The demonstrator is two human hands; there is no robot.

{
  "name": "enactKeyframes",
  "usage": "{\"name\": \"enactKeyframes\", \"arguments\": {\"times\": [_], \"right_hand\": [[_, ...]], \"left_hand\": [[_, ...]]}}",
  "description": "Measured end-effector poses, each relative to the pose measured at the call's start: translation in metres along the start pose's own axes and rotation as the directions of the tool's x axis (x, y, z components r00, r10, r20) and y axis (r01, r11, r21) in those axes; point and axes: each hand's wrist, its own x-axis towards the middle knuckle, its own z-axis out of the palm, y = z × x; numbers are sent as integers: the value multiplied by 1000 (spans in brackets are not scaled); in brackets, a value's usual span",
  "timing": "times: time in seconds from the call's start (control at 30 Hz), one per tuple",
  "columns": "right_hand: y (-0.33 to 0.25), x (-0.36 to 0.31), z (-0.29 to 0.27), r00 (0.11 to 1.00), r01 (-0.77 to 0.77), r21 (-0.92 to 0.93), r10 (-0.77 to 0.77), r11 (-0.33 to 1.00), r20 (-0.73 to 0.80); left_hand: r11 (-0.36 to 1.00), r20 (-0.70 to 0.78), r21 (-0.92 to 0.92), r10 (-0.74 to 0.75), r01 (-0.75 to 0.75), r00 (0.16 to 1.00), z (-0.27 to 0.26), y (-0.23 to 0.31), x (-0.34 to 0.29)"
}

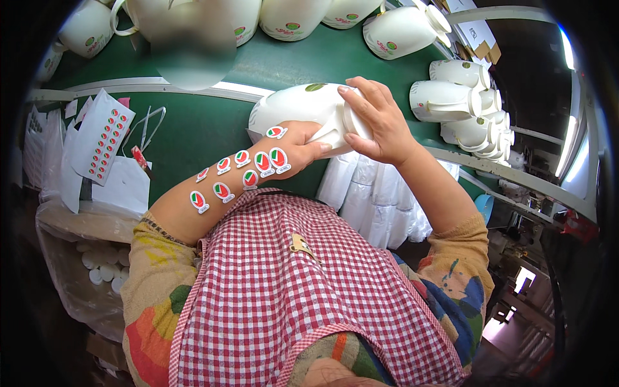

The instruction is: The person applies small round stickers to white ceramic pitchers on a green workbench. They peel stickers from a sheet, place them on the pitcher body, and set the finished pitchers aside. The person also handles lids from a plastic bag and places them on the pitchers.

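Observation:
A white jug (293,106) with a green mark lies tilted on its side in front of me, its spout or lid end toward the right. My left hand (298,155) is closed around its handle side, the thumb pressed along the handle. My right hand (385,129) grips the narrow lid end, fingers over the top and thumb below; the palm side is hidden. Several oval red and green stickers (249,178) are stuck along the back of my left hand and forearm.
White jugs (293,19) line the far side of the green table (193,122), and more lie at the right (445,100). A sticker sheet (106,145) stands at the left above a plastic-lined box (77,235) of white round pieces. Plastic-wrapped bundles (374,200) are below the jug.

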Motion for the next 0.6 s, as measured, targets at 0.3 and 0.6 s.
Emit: {"name": "enactKeyframes", "arguments": {"times": [0.3,0.6], "right_hand": [[-2,-10,10,996,33,-61,-38,998,-82],[-8,10,12,899,-438,69,435,896,57]], "left_hand": [[992,15,127,-23,21,1000,8,-1,4],[997,-111,-1,76,-76,991,15,0,10]]}}
